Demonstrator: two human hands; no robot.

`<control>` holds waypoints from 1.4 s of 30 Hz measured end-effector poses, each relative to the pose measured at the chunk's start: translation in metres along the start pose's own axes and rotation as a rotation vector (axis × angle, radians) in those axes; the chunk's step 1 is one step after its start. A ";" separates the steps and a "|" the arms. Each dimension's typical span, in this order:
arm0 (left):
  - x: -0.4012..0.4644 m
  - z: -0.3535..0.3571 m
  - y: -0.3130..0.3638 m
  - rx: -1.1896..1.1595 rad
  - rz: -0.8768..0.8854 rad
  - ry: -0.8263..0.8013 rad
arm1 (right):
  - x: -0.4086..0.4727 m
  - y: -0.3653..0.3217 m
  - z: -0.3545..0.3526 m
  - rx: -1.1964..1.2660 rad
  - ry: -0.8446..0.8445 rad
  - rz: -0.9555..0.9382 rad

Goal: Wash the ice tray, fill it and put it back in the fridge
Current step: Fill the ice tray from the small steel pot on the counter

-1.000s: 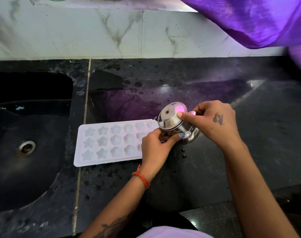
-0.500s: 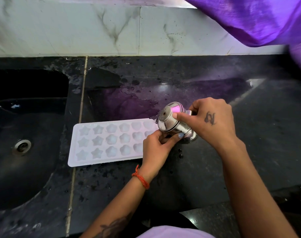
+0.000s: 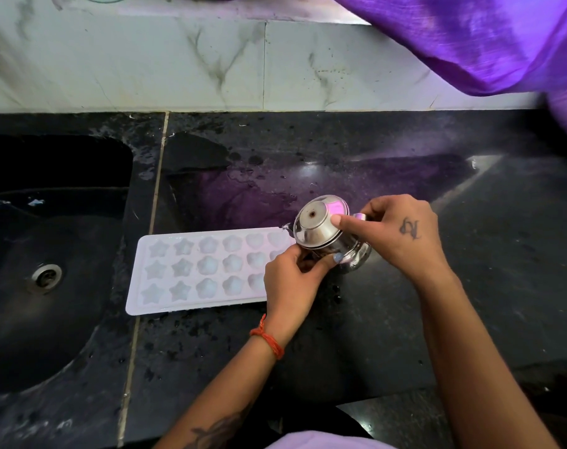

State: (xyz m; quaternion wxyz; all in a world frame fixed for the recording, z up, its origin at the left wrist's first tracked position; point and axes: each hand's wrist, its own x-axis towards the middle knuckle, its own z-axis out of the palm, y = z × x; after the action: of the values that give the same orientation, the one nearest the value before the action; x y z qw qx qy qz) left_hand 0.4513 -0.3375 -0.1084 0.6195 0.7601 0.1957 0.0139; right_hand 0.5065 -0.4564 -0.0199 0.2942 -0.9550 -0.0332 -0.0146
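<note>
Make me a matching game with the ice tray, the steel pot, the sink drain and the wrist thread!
Things:
1. ice tray
2. steel pot
3. sink drain
4. wrist thread

Descriptions:
A. orange
B. held tipped on its side by both hands
C. white, lying flat on the black counter
D. round metal ring in the dark basin

Pairs: 1-C, 2-B, 3-D, 4-A

No printed text, label, brand or number can be read anywhere. The only sign is a small dark tattoo mark on the back of the right hand, at about three o'clock from the centre, and its shape cannot be read as any letter or word.
</note>
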 end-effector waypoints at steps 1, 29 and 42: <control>0.000 0.000 0.001 0.029 0.007 0.017 | 0.000 0.001 0.000 0.029 0.000 0.012; -0.023 -0.111 -0.014 0.048 -0.013 0.380 | -0.010 -0.106 0.055 0.105 -0.171 -0.299; -0.030 -0.132 -0.025 -0.147 -0.058 0.294 | -0.022 -0.141 0.073 -0.165 -0.184 -0.402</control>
State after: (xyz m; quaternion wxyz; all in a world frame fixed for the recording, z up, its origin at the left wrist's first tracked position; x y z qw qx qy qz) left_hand 0.3813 -0.2194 -0.0947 0.6381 0.6966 0.3048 0.1214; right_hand 0.4748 -0.3004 -0.0018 0.2020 -0.9474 -0.2481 0.0113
